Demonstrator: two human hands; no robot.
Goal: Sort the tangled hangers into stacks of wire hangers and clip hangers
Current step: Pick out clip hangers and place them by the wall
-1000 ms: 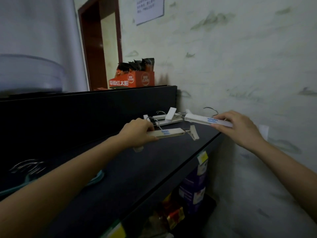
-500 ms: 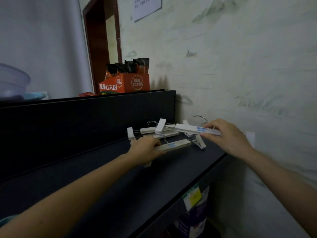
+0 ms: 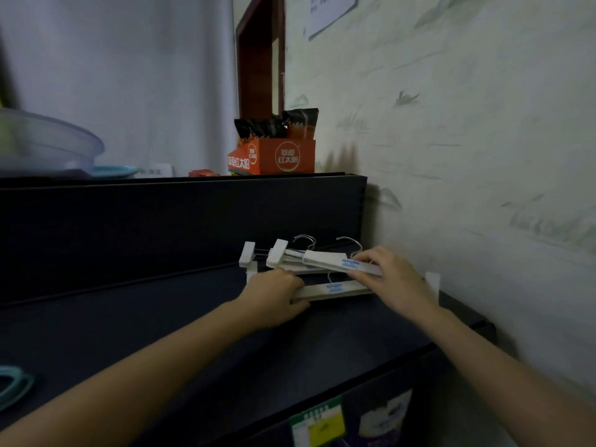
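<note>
Well, both hands are busy at the centre right of the frame, on the dark flat shelf (image 3: pixel 193 333) by the pale wall. The left hand (image 3: pixel 274 298) has its fingers curled over the left end of a white bar-shaped clip hanger with blue lettering (image 3: pixel 333 289), which lies low, seemingly flat on the shelf. The right hand (image 3: pixel 395 280) grips the right end of a second white lettered clip hanger (image 3: pixel 338 263), held a little higher and farther back.

Just beyond them, toward the shelf's dark back panel, sits the small pile of white clip hangers (image 3: pixel 279 257), metal hooks poking up behind it. The second hanger's left end already overlaps that pile, touching or nearly so.

What matters is the lie of things. Both bars run left to right across the frame, roughly in line with the back panel and with the pile's own bars. The pile is behind and slightly up-left of the hands, so I judge the right hand's hanger is nearest to landing, while the left hand's hanger would need a lift up and back.

At the lower left edge a teal curved piece (image 3: pixel 14 387) shows, perhaps another hanger; I cannot tell.
</note>
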